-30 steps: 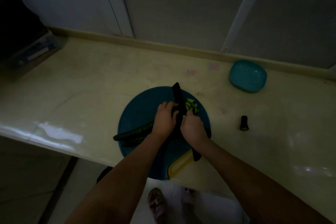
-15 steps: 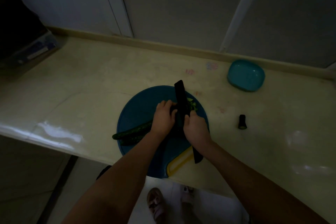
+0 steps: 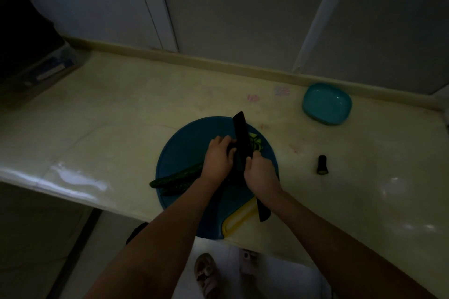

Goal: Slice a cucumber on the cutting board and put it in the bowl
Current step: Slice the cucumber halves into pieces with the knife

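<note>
A round blue cutting board [image 3: 184, 150] with a yellow handle lies at the counter's front edge. Two dark green cucumber lengths [image 3: 178, 177] lie on its left side, and my left hand [image 3: 217, 159] holds their right end down with curled fingers. My right hand [image 3: 261, 175] grips a black knife [image 3: 241, 138]; the blade points away from me, raised beside my left fingers. Pale green slices [image 3: 255, 144] are heaped just right of the blade. The teal bowl [image 3: 326, 104] sits at the back right, apart from both hands.
A cut cucumber end [image 3: 322, 165] stands on the cream counter right of the board. A dark box with a blue label [image 3: 52, 68] sits at the far left. The counter's front edge runs under the board; feet in sandals [image 3: 206, 274] show below.
The knife blade has risen and tilted a little between cuts. Both hands stay in the same place on the board; the view has shifted slightly.
</note>
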The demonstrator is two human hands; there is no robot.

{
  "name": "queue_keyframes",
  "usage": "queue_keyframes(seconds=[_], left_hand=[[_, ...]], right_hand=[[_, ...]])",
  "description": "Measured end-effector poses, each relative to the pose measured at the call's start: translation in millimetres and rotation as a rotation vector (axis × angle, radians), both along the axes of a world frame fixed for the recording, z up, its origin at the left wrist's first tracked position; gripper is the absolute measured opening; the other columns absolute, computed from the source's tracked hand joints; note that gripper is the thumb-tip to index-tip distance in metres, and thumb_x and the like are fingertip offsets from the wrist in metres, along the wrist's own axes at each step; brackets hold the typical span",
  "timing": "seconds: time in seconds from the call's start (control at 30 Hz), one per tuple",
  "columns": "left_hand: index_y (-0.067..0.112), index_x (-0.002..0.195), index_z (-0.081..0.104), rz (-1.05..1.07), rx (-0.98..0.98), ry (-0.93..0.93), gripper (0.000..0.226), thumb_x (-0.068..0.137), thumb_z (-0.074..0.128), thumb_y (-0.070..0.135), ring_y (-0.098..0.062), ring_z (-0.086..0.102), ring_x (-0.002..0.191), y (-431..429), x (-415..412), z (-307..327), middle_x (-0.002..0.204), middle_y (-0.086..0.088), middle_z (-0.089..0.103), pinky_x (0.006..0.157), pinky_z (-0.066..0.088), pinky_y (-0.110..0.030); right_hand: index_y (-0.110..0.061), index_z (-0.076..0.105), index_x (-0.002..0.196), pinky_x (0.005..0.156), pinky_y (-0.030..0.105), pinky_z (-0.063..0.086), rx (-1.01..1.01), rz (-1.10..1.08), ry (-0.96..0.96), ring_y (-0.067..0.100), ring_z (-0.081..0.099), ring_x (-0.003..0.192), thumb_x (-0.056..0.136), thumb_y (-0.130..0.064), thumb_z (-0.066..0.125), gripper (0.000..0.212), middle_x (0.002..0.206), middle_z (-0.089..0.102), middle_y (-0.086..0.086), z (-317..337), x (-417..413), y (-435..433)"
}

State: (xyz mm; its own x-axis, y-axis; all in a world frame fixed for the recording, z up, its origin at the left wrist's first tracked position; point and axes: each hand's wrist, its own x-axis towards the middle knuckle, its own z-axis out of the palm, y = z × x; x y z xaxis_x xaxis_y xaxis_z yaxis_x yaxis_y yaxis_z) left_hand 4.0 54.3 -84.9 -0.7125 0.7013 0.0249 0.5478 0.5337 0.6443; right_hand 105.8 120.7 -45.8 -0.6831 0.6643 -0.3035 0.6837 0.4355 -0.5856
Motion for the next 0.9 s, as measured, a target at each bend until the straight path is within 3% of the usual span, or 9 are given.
queue_keyframes(seconds=[0.17,0.47,0.63,0.9], left_hand=[[0.007,0.109,0.059,0.002,0.003,0.002,0.019,0.091,0.054,0.01,-0.023,0.046,0.094,0.1,-0.4,0.7,0.099,-0.012,0.054,0.07,0.027,-0.018],[0.006,0.114,0.059,0.008,0.007,-0.028,0.023,0.091,0.053,0.01,-0.024,0.046,0.098,0.4,-1.5,-0.8,0.103,-0.014,0.053,0.073,0.028,-0.016],[0.006,0.112,0.059,0.001,0.018,-0.025,0.022,0.091,0.054,0.011,-0.023,0.046,0.096,0.4,-1.6,-0.1,0.101,-0.013,0.053,0.073,0.03,-0.018],[0.006,0.108,0.059,0.006,0.029,-0.027,0.018,0.09,0.055,0.01,-0.022,0.046,0.096,-0.8,-0.4,0.2,0.1,-0.012,0.053,0.072,0.029,-0.018]], right_hand=[[-0.004,0.048,0.094,0.045,0.027,0.033,-0.024,0.011,-0.016,0.017,0.046,0.056,0.1,-0.019,0.031,0.024,0.063,0.04,-0.002,-0.8,-1.8,3.8],[-0.003,0.049,0.095,0.041,0.021,0.022,-0.006,0.023,-0.051,0.007,0.036,0.05,0.1,-0.019,0.031,0.024,0.062,0.037,-0.004,-10.3,-7.9,-2.4],[-0.01,0.04,0.085,0.04,0.02,0.021,0.004,0.015,-0.029,0.007,0.036,0.048,0.1,-0.019,0.032,0.019,0.06,0.037,-0.004,-7.1,-3.0,-2.0],[-0.009,0.039,0.084,0.04,0.02,0.024,-0.003,-0.003,-0.017,0.008,0.038,0.049,0.1,-0.018,0.032,0.02,0.061,0.039,-0.003,-0.4,5.1,-4.4]])
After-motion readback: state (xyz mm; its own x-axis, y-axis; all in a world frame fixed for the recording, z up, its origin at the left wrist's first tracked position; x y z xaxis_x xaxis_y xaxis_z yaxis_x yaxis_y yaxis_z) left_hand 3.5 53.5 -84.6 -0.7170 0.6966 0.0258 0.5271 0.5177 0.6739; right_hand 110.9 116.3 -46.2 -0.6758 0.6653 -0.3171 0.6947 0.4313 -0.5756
